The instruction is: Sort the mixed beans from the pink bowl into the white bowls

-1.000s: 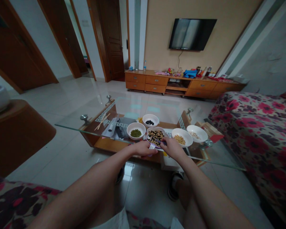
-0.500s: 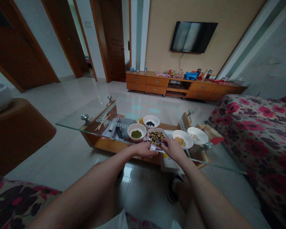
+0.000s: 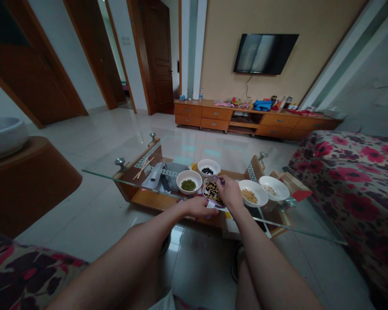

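A purple-rimmed bowl of mixed black and tan beans (image 3: pixel 212 192) is at the near edge of the glass table. My left hand (image 3: pixel 200 207) is closed on its near rim, by a white tag. My right hand (image 3: pixel 230 189) hovers over the bowl's right side, fingers pinched on a thin purple utensil (image 3: pixel 219 178); its lower part is hidden, so its kind is unclear. Around these stand a white bowl of green beans (image 3: pixel 189 184) to the left, one of black beans (image 3: pixel 208 168) behind, one of tan beans (image 3: pixel 251 194) to the right, and one with pale pieces (image 3: pixel 274 189) farther right.
Chopsticks (image 3: pixel 144 168) and a clear plastic roll (image 3: pixel 156 171) lie at the left of the glass table (image 3: pixel 116 177). A cardboard box (image 3: pixel 292 185) is past the right bowls. A flowered sofa (image 3: pixel 349 172) stands at the right, a TV cabinet (image 3: pixel 216 113) beyond.
My right hand has risen and turned over the mixed beans, and the utensil now points up toward the black-bean bowl. My left hand keeps its hold. The whole view has shifted slightly.
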`<move>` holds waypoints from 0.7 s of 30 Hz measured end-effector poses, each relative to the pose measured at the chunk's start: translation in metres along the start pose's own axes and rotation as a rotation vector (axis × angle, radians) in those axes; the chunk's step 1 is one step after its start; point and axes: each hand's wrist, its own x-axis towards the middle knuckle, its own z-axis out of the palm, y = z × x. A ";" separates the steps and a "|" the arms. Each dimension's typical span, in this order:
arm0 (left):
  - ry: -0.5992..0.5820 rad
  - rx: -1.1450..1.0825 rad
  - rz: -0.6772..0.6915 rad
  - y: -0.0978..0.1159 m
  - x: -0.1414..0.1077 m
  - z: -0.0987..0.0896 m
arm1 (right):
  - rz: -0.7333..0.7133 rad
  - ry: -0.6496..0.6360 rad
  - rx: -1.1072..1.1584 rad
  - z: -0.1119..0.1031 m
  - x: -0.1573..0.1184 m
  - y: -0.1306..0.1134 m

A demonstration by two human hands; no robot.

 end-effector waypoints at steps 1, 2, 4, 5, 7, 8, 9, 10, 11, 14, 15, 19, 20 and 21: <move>0.004 0.007 -0.005 0.001 0.000 0.000 | 0.012 0.010 -0.001 0.002 0.002 -0.002; 0.005 0.013 -0.010 0.001 0.000 0.000 | 0.023 0.020 -0.001 0.004 0.004 -0.003; 0.003 0.018 -0.009 0.002 0.000 -0.001 | 0.040 0.027 0.001 0.008 0.008 -0.005; 0.005 0.018 0.001 0.002 0.001 0.000 | 0.047 0.025 0.002 0.009 0.009 -0.005; 0.008 0.014 0.027 0.001 0.002 0.000 | 0.054 0.018 0.002 0.010 0.011 -0.006; 0.007 0.009 0.040 0.000 0.002 0.001 | 0.050 0.017 0.005 0.010 0.011 -0.006; 0.003 0.003 0.051 0.000 0.003 0.001 | 0.040 0.017 0.011 0.009 0.011 -0.006; -0.003 -0.007 0.059 -0.001 0.003 0.001 | 0.026 0.019 0.018 0.008 0.010 -0.005; -0.009 -0.020 0.066 -0.002 0.003 0.001 | 0.012 0.021 0.024 0.006 0.010 -0.005; -0.020 -0.063 0.069 -0.003 0.002 0.002 | -0.010 0.015 0.016 -0.001 0.005 -0.001; -0.020 -0.073 0.062 -0.003 0.002 0.002 | -0.015 0.003 0.002 -0.004 0.002 0.001; -0.012 -0.081 0.046 -0.004 0.001 0.002 | -0.081 -0.087 -0.061 -0.013 -0.011 0.012; -0.010 -0.079 0.047 -0.004 0.001 0.002 | -0.103 -0.114 -0.070 -0.014 -0.014 0.015; -0.008 -0.078 0.048 -0.004 0.001 0.002 | -0.122 -0.140 -0.075 -0.014 -0.017 0.017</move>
